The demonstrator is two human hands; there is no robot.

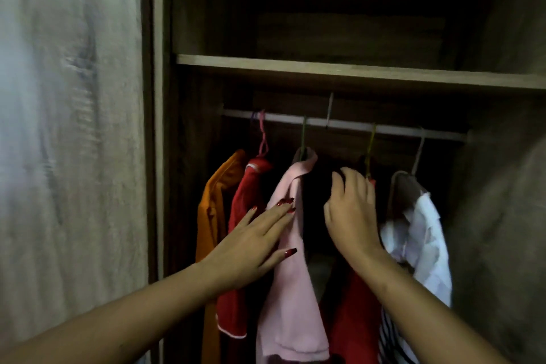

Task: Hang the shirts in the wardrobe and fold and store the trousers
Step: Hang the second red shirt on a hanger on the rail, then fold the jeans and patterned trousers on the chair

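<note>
Five shirts hang side by side from the rail (339, 123) inside the open wardrobe (165, 156). The pink shirt (291, 289) hangs in the middle on a green hanger (303, 136). The left hand (254, 248) lies flat against its left shoulder and side, with fingers straight and held together, the thumb spread lower down, gripping nothing.

Just to the right, across a dark gap, hangs the plain red shirt (354, 319) on a yellow hanger (370, 145). The right hand (351, 216) is at its top, back of the hand toward the camera, fingers bent over the shoulder close beside the hanger's neck. The fingertips are hidden behind the cloth, so whether they actually grip it cannot be told.

Left of the pink shirt, touching it, is the trimmed red shirt (242, 216) with a white edge at collar and sleeve, on a pink hanger (262, 136). Beyond it the orange shirt (211, 210) hangs nearest the wardrobe's left wall. At the far right a white shirt (425, 245) droops crookedly from a pale hanger (419, 154), and a striped cloth (390, 340) shows beneath it.

Above the rail runs a wooden shelf (354, 69), with a dark compartment over it. The pale wood-grain door (74, 127) fills the left of the view.
</note>
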